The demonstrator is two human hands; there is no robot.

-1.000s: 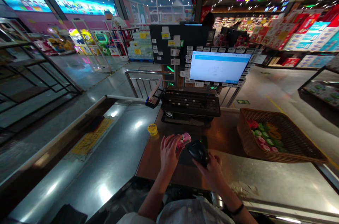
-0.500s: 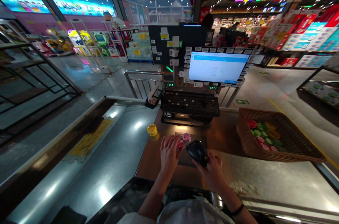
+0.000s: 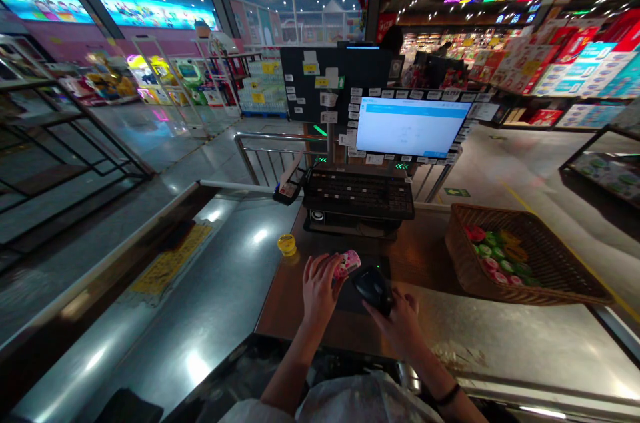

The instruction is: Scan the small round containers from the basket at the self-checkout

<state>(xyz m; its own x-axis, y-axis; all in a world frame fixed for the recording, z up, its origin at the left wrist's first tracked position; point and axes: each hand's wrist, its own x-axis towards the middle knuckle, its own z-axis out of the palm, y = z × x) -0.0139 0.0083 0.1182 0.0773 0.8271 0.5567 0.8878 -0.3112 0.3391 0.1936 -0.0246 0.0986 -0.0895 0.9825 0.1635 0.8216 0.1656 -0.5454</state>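
Head view: both hands have hardly moved since before.
The left hand (image 3: 319, 290) pinches the pink packet (image 3: 347, 264) at its fingertips; the right hand (image 3: 400, 323) grips the black scanner (image 3: 371, 287) just beside it.

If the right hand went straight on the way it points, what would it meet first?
Likely the pink packet held by the left hand; the black scanner in the right hand aims at it, though depth is unclear.
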